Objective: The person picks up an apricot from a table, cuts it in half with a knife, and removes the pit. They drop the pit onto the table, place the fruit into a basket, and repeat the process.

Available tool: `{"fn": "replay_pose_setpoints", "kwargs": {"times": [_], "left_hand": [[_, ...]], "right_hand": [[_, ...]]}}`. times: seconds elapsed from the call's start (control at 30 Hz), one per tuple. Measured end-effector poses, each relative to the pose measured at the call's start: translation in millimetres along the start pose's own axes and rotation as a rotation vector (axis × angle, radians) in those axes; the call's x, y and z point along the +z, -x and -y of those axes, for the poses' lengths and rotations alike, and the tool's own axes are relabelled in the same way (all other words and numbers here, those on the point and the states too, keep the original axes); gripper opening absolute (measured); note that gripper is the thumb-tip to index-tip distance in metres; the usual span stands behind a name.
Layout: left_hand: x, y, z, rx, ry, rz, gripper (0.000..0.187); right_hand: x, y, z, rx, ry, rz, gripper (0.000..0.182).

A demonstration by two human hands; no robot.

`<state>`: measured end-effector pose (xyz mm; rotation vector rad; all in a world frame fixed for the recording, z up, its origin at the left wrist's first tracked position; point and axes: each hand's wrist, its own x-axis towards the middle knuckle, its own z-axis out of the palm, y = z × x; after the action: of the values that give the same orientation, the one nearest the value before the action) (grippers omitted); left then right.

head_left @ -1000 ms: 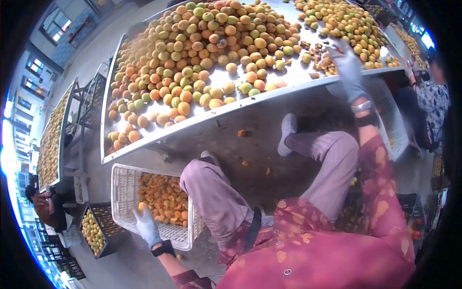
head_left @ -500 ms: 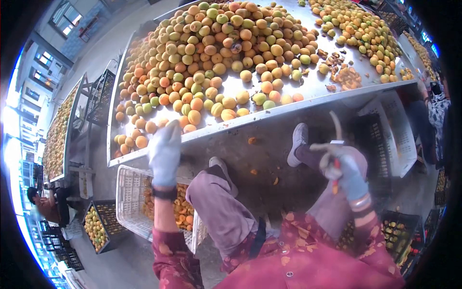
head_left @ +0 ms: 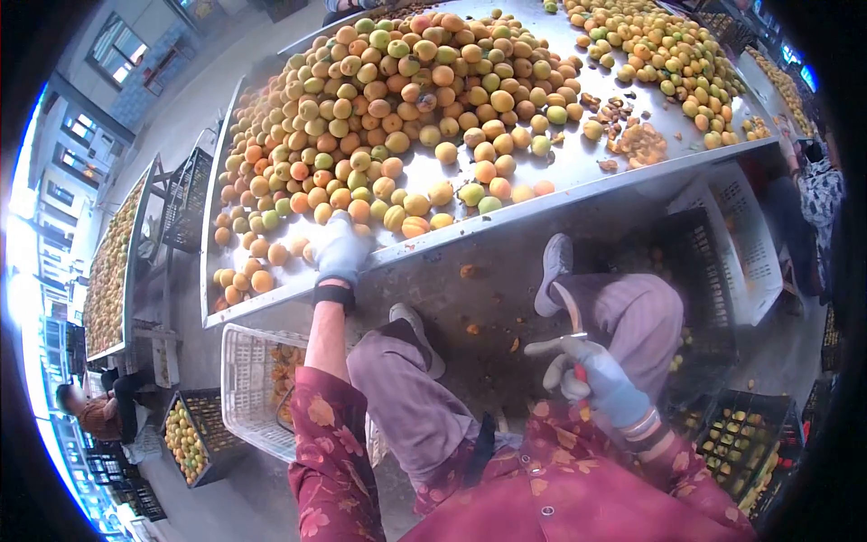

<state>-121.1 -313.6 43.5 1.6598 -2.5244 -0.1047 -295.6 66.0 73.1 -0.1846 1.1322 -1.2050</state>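
Note:
My left hand (head_left: 341, 251), in a pale glove, reaches over the near edge of the metal-topped table (head_left: 506, 213) among loose apricots (head_left: 415, 226). Its fingertips are right at the fruit and partly hidden, so I cannot tell whether they grip one. Above my right thigh, my gloved right hand (head_left: 591, 384) is closed around the red handle of a curved knife (head_left: 569, 307). The blade points up, and the index finger stretches out to the left. A large heap of apricots (head_left: 379, 99) lies beyond my left hand.
A white crate (head_left: 248, 388) with cut apricots stands left of my legs. Black crates of fruit (head_left: 185, 443) (head_left: 741, 443) sit on both sides. Pitted scraps (head_left: 641, 144) lie on the table. A person (head_left: 108, 406) sits far left; another (head_left: 817, 199) is at the right.
My left hand has moved forward and right, from the table's edge onto the apricots. My right hand has shifted left and lower with the knife, whose blade has turned.

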Motion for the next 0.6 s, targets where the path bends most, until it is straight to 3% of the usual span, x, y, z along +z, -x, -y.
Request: {"fn": "replay_pose_setpoints", "kwargs": {"times": [0.07,0.17,0.23,0.33,0.4,0.47,0.53,0.6], "left_hand": [[-4.8,10.8,3.0,-0.040,0.114,-0.011,0.043],[-8.8,35.4,15.5,0.122,1.077,-0.177,0.041],[-53.3,77.3,-3.9,0.166,1.216,-0.157,0.040],[-93.9,134.9,-19.6,0.069,1.469,-0.047,0.047],[-90.2,160.1,-21.2,0.198,1.610,-0.077,0.053],[-85.2,187.3,-26.6,0.170,1.709,-0.027,0.056],[-88.4,210.9,-36.0,0.219,1.861,0.015,0.071],[-86.3,232.7,-39.2,0.141,1.720,-0.023,0.074]], "right_hand": [[6.0,8.7,-0.1,-0.035,-0.022,0.041,0.049],[23.1,22.4,0.2,-0.182,0.070,0.032,0.051],[33.0,26.4,-4.2,-0.374,0.195,-0.038,0.046],[47.4,30.8,-4.5,-0.329,0.348,-0.098,0.041],[54.5,32.0,-7.9,-0.314,0.356,-0.118,0.034],[63.1,36.0,-7.5,-0.334,0.441,-0.115,0.031],[73.8,41.1,-8.5,-0.288,0.376,-0.125,0.029],[78.8,43.8,-9.3,-0.291,0.392,-0.083,0.029]]}}
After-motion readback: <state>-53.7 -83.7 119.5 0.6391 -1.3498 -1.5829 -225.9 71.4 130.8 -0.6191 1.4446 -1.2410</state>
